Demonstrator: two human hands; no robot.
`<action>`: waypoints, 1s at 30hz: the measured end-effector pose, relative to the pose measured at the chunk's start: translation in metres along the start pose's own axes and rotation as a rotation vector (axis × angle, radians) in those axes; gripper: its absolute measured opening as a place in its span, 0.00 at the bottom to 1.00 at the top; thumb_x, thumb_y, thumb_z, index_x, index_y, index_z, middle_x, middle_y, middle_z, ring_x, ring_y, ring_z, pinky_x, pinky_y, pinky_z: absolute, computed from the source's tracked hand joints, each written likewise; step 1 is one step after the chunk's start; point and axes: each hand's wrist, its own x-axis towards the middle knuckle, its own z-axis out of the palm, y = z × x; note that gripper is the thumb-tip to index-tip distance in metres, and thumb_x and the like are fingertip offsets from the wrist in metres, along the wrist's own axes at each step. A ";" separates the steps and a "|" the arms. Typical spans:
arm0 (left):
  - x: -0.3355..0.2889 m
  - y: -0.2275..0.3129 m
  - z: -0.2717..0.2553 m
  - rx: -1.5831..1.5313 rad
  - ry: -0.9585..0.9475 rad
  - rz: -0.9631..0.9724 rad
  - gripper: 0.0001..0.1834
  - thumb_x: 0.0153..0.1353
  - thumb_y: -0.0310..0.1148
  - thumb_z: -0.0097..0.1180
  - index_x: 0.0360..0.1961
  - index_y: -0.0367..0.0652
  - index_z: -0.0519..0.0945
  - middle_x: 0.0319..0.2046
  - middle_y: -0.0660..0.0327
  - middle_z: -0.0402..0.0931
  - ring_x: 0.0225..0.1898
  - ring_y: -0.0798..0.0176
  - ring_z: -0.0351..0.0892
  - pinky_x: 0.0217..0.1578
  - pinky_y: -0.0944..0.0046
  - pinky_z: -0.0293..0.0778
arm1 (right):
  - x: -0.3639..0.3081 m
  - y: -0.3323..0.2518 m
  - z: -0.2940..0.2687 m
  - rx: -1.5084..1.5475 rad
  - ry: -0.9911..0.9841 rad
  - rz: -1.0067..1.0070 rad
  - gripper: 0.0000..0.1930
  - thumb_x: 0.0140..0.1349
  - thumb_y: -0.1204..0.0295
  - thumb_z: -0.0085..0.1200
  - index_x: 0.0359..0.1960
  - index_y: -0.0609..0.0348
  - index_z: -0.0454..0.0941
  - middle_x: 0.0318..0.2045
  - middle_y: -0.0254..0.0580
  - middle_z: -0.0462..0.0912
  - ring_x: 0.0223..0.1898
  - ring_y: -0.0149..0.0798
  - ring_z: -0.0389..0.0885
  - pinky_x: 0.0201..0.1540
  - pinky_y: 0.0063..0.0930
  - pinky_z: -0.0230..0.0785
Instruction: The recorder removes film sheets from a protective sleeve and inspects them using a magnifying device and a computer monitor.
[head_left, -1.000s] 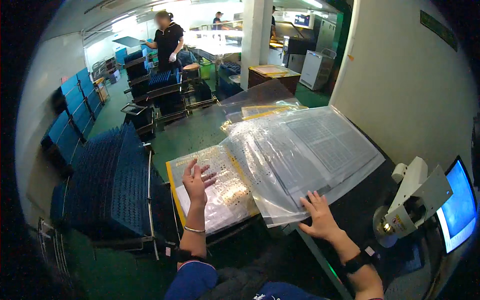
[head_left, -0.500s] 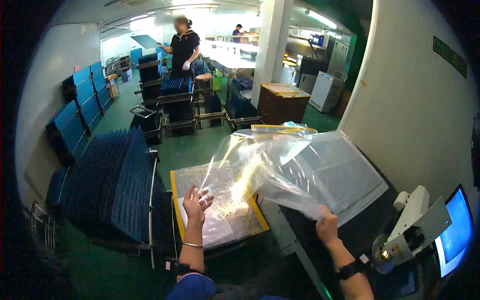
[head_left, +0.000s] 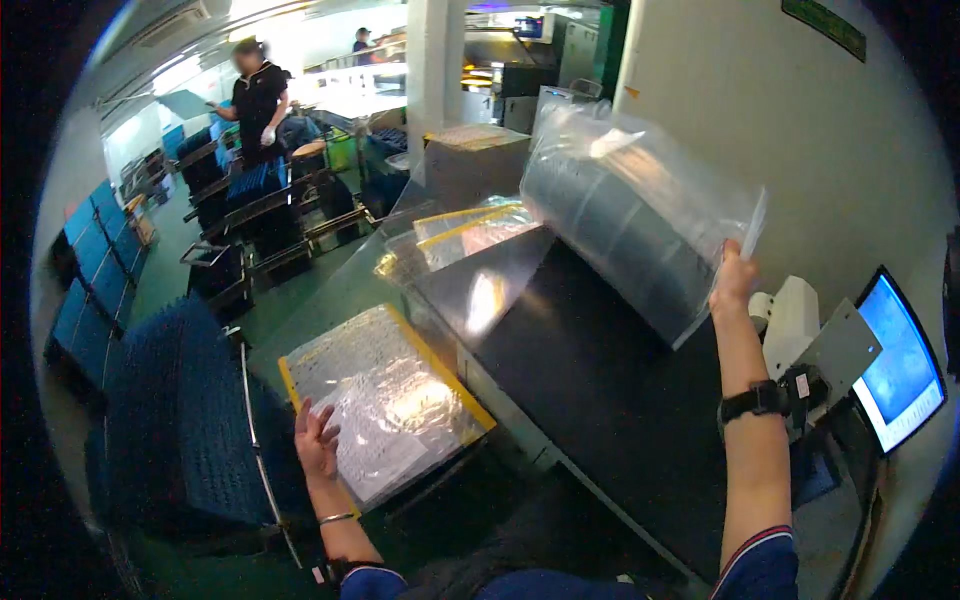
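My right hand (head_left: pixel 735 282) grips the near right corner of a clear plastic sheet (head_left: pixel 640 190), which hangs curved and raised over the right side of the black table (head_left: pixel 580 370). Below and to the left lies a yellow-edged transparent film (head_left: pixel 385 345), crinkled and shiny, with a pale sheet under its near part. My left hand (head_left: pixel 318 440) is at that film's left edge, fingers spread. Whether its fingertips touch a thin clear layer there, I cannot tell. Another yellow-edged film (head_left: pixel 465 235) lies beyond the table's far left corner.
At left stands a rack of dark blue panels (head_left: pixel 170 400) with a metal rail (head_left: pixel 255 430). A white jointed arm stand (head_left: pixel 795 320) and a lit monitor (head_left: pixel 900 360) are at right. Farther off, a person (head_left: pixel 258 105) holds a thin panel beside more racks.
My right hand has moved right and up, carrying the clear sheet off the yellow-edged film and baring the black table. The view has swung right. My left hand stays by the film's left edge.
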 end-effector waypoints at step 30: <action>0.009 -0.187 0.209 0.006 -0.165 -0.092 0.18 0.60 0.36 0.42 0.49 0.38 0.67 0.38 0.60 0.72 0.38 0.64 0.72 0.41 0.67 0.69 | -0.147 0.037 -0.052 -0.076 -1.083 -1.091 0.12 0.51 0.75 0.53 0.40 0.59 0.75 0.40 0.45 0.79 0.41 0.45 0.79 0.42 0.33 0.73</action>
